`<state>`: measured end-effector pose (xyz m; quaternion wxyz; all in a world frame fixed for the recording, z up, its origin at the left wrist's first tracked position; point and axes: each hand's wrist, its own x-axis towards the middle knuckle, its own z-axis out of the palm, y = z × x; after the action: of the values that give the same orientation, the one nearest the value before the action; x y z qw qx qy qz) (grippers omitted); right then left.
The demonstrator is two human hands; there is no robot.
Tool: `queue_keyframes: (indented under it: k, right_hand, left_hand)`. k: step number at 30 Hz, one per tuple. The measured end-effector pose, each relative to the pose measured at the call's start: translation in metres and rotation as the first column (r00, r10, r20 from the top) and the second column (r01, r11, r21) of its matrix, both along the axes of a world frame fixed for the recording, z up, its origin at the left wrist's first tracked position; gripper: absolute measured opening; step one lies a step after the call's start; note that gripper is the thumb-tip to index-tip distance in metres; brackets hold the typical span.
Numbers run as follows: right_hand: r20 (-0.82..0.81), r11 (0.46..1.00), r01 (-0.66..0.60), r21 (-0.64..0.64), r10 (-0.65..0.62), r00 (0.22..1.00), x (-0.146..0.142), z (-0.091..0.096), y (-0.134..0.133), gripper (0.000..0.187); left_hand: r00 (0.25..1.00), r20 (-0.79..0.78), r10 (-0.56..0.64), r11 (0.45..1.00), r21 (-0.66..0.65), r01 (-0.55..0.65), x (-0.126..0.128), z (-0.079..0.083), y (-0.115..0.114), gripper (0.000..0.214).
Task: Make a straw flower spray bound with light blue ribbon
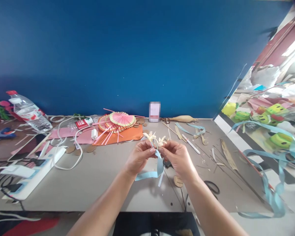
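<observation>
Over the middle of the grey table, my left hand (140, 156) and my right hand (174, 156) meet, fingers pinched. Between them sits a small bunch of cream artificial flowers (151, 137), petals up. Both hands are closed on its base, where a light blue ribbon (159, 164) is gathered. One ribbon end hangs below the fingers and another stretches left under my left hand. My fingers hide the stems and where the ribbon wraps. Beneath my right hand lie a round wooden tag (178, 181) and a dark object (167, 163), partly covered.
A white power strip (43, 172) with cables and a plastic bottle (30, 111) are at left. Pink paper fans (121, 120) lie on orange paper (135, 133). Dried leaves (228, 154), thin stems and a white pen-like stick (191, 144) lie right, by more blue ribbon (281, 173).
</observation>
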<state>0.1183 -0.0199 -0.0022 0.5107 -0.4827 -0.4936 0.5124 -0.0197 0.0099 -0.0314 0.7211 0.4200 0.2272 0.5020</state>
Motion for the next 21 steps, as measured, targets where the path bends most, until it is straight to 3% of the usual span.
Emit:
queue_keyframes:
  k: [12, 21]
  right_hand:
    - [-0.180, 0.996, 0.030, 0.078, -0.015, 0.984, -0.0030, -0.0095, -0.0020, 0.015]
    - [-0.283, 0.997, 0.067, 0.029, -0.056, 0.957, -0.0011, -0.0096, -0.0012, 0.015]
  left_hand:
    - [0.997, -0.032, 0.070, 0.996, -0.056, -0.071, 0.0069, 0.0033, -0.0036, 0.017]
    - [0.985, -0.141, 0.104, 0.994, 0.034, -0.100, 0.0058, -0.0008, -0.0039, 0.013]
